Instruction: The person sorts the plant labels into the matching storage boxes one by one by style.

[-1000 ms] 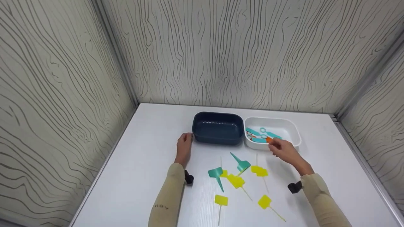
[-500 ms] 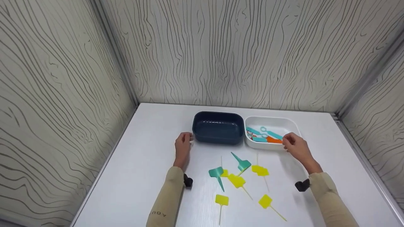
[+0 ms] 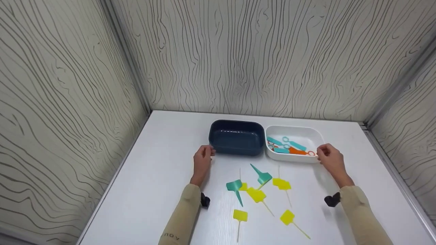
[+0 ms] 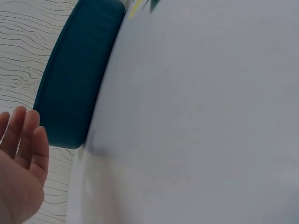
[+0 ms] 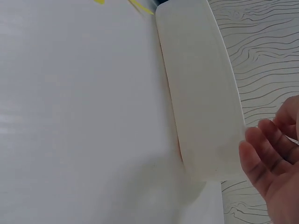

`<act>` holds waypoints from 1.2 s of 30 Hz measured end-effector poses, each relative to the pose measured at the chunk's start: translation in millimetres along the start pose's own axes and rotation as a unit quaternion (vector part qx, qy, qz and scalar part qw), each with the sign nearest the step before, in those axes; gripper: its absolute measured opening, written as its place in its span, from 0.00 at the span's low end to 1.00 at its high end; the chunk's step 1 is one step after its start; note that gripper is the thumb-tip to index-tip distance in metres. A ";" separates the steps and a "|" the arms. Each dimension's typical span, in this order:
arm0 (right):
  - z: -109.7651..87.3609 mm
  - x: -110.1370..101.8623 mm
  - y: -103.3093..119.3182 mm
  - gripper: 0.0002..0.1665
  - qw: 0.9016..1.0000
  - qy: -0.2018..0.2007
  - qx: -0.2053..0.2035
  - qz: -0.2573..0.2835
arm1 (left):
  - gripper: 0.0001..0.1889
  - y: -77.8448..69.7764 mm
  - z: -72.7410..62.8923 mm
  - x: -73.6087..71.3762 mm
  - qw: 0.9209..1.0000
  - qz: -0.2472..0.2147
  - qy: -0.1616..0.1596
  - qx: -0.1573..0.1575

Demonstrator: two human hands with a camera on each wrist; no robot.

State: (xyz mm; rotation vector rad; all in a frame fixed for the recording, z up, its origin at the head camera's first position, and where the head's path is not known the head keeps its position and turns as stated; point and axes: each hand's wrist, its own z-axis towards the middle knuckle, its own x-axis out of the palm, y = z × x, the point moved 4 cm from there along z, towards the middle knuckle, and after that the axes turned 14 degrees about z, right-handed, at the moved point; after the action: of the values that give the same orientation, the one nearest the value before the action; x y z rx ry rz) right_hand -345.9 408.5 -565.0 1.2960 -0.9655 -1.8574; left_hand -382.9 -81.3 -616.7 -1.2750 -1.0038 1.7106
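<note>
My left hand (image 3: 203, 160) is at the front left corner of the dark blue tub (image 3: 236, 150), fingertips right at its rim. In the left wrist view, its fingers (image 4: 39, 144) are nearly straight beside the tub's end. My right hand (image 3: 332, 160) is at the front right corner of the white tub (image 3: 296, 157), fingers loosely bent. The right wrist view shows its fingertips overlapping the tub's end, with nothing visibly held. Inside the white tub lie several teal strips (image 3: 297, 145) with ring ends and an orange one (image 3: 297, 151), its ring near my right fingertips.
In front of the tubs lie two green T-shaped plant labels (image 3: 263, 177) and several yellow plant labels (image 3: 256, 195) on thin stems, some overlapping. The tubs stand side by side on a white table (image 3: 153, 163) with patterned walls (image 3: 238, 61) behind and at both sides.
My right hand has moved right along the white tub's front, from over the orange strip to the corner, uncovering the strip and its ring. My left hand has barely shifted.
</note>
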 end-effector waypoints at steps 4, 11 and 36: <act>1.8 -5.8 -7.4 0.19 1.000 -0.016 0.017 -0.005 | 0.19 -2.3 -5.0 4.0 1.000 0.002 0.023 0.004; 3.4 -16.7 -23.6 0.21 0.995 -0.064 0.074 0.001 | 0.16 -26.8 -17.1 8.2 0.993 0.023 0.112 0.032; 5.6 1.8 -56.4 0.32 0.979 -0.042 0.184 0.077 | 0.13 -47.7 -41.8 19.2 0.941 0.200 0.264 0.070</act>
State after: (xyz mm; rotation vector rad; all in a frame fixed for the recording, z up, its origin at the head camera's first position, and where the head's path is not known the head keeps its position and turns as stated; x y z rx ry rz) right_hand -357.8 436.5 -612.8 1.3155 -1.4665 -1.6771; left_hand -340.7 -38.8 -588.4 -1.7976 -0.3151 1.5522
